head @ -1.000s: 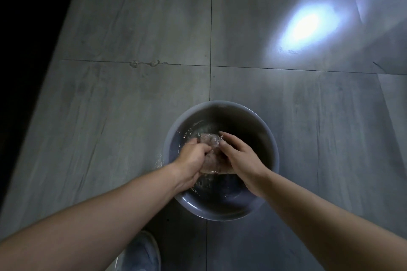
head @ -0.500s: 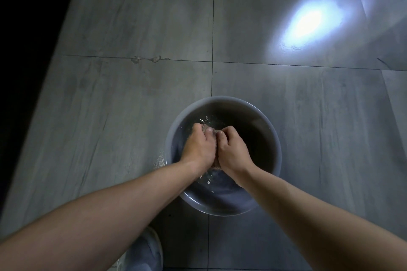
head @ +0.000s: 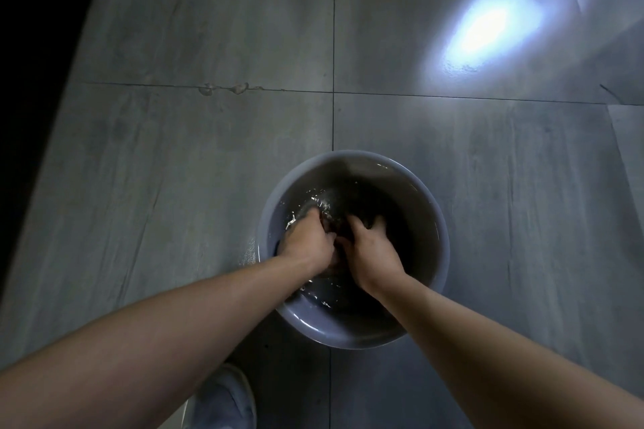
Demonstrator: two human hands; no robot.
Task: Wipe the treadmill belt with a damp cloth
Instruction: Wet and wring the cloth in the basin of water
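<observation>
Between the hands, down in the basin (head: pixel 442 219), the cloth (head: pixel 332 230) is now almost lost to sight. Half a second ago it was a pale wad squeezed above the water (head: pixel 348 294); now both hands have pushed it under, and only a dark lump shows between the knuckles. The left hand (head: pixel 306 237) is clenched, its fingers curled down round the wad, with splashes glinting just beyond them. The right hand (head: pixel 369 249) has its fingers a little spread and bent over the far side of the cloth, seemingly grasping it too, though the dim water hides the grip itself. I judge this a re-soak between wrings. The cloth is being wetted, not yet wrung to merely damp, so wiping has not begun. No belt is in view. Only grey floor (head: pixel 209 185) lies beyond the hands, and a shoe (head: pixel 223 400) shows beneath the left forearm.
</observation>
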